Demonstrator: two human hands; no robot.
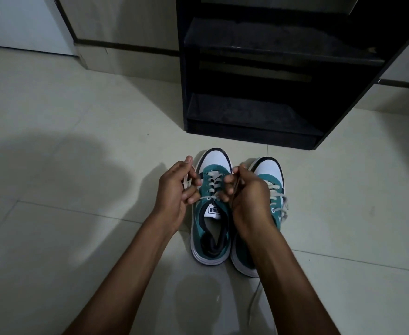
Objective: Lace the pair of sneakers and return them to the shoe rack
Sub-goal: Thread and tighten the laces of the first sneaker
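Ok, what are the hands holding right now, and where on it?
Each hand pinches a loose end of the left sneaker's lace: left hand at one end, right hand at the other.

Two teal sneakers (210,213) (274,187) side by side on floor. Two hands (174,192) (249,197). One black shoe rack (271,68), two shelves visible.

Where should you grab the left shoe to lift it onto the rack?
Grab the left shoe at its heel end, coming from above and behind. The opening there gapes wide, so fingers can hook inside the back rim. The toe points at the rack, so it would likely slide in toe first.
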